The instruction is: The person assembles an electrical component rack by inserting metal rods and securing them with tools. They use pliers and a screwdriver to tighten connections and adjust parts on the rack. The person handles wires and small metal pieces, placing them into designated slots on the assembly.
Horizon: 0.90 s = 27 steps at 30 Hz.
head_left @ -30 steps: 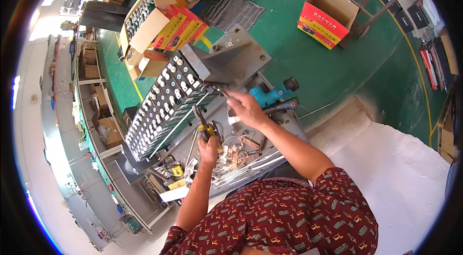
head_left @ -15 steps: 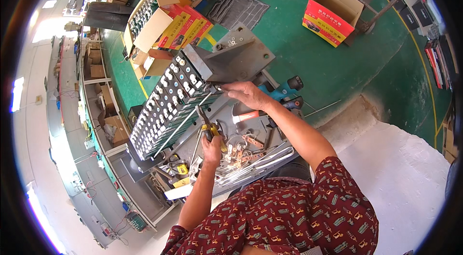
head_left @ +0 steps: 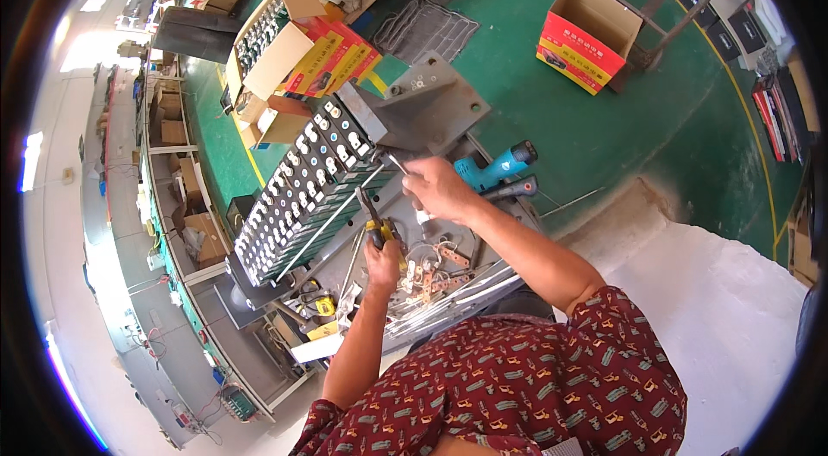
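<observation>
Left hand: near the centre of the frame, the left hand [head_left: 384, 263] is seen with its fingers clamped around the handles of the yellow-and-black pliers [head_left: 375, 232].
Pliers: held slightly tilted, nose toward the top of the frame, just beside the lower edge of the row of cells [head_left: 304, 173]; whether that edge is touched cannot be told.
Right hand: just above and right of centre, the right hand [head_left: 440, 189] is held with thumb and fingers together on a slim metal piece [head_left: 396, 164]; its far end is partly lost at the corner of the row.
Row of cells: black, with pale round and square fittings on top, set slantwise from the centre toward the lower left; a long thin rod [head_left: 326, 221] is stretched along its side.
Bracket: a grey metal bracket [head_left: 444, 107] is placed at the row's upper right end; small metal rings [head_left: 420, 84] are laid on it.
Bench: on the grey bench [head_left: 338, 259], copper-coloured pieces [head_left: 425, 285] and pale metal strips [head_left: 450, 302] are spread below the hands.
Power tool: a blue-and-black power tool [head_left: 498, 168] is seen right of the right hand.
</observation>
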Tool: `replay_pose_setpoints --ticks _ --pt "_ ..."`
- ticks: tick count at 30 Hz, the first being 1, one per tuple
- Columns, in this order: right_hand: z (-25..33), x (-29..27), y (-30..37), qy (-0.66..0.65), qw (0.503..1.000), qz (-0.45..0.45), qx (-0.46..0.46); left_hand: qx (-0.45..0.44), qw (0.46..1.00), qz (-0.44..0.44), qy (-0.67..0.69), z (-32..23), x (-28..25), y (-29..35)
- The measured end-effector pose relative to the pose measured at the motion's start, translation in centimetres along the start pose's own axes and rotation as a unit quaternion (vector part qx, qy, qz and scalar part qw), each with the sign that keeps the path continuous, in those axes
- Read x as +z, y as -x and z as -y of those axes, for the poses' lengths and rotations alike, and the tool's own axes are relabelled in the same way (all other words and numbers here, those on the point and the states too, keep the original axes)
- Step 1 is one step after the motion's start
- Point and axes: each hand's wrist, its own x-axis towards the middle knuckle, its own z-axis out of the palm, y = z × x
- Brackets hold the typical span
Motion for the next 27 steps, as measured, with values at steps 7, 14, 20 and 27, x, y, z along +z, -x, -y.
replay_pose_setpoints --ticks 7,14,20,27 --pt "-1.0 -0.7 2.1 -0.067 0.996 -0.033 -0.042 -0.005 1.000 -0.013 0.002 0.9 -0.4 -0.1" --pt "-3.9 -2.5 0.1 -0.160 0.985 -0.002 -0.063 -0.019 0.999 -0.004 -0.038 1.2 -0.7 -0.3" --pt "-5.2 -2.1 -2.0 -0.128 0.984 0.019 -0.123 -0.026 0.999 -0.011 -0.032 0.3 -0.3 0.0" --pt "-5.4 -2.5 -3.0 -0.140 0.980 0.060 -0.128 -0.029 0.998 -0.025 -0.039 1.8 -0.8 -0.3"
